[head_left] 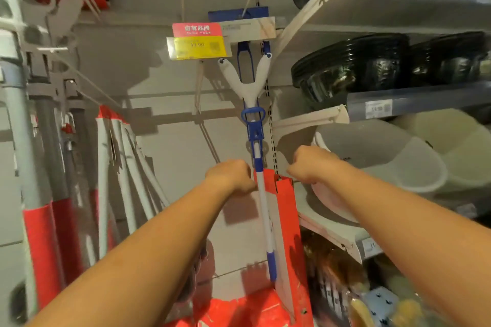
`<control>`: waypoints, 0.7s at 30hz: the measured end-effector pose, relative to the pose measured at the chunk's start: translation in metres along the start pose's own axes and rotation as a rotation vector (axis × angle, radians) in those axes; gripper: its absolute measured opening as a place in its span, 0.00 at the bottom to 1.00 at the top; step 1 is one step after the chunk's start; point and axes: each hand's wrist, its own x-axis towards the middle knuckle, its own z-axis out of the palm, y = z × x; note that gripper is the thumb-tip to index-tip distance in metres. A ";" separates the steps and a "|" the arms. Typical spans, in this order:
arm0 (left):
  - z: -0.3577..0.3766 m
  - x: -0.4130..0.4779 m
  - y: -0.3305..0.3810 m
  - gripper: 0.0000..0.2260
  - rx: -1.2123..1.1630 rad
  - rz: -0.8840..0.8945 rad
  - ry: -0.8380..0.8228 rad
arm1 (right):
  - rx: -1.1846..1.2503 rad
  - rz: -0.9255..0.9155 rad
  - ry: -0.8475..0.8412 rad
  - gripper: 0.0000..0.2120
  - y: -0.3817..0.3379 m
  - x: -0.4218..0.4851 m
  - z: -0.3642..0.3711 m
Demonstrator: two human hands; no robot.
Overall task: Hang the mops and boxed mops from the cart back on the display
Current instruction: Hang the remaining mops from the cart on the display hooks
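A blue and white sponge mop (254, 103) hangs head-up on the display wall under a yellow and red price tag (198, 40); its pole (265, 220) runs down between my hands. In front of the pole stands a tall red boxed mop (288, 233). My left hand (230, 176) is closed at the box's upper left edge, against the mop pole. My right hand (308, 163) is closed on the box's top right corner. Which of the two the left fingers grip is hidden.
More red and white boxed mops (117, 167) and grey-handled mops (45, 194) hang at left. Shelves at right carry black bowls (350, 71) and pale plastic basins (385, 159). Red packaging (239, 310) lies at the bottom centre.
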 end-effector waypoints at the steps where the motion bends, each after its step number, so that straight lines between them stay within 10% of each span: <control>1: 0.002 -0.009 -0.001 0.15 -0.001 0.022 -0.015 | -0.015 0.019 -0.017 0.08 -0.002 -0.014 0.002; 21: 0.023 -0.164 0.134 0.16 -0.096 0.462 -0.168 | -0.158 0.463 -0.024 0.12 0.085 -0.269 -0.048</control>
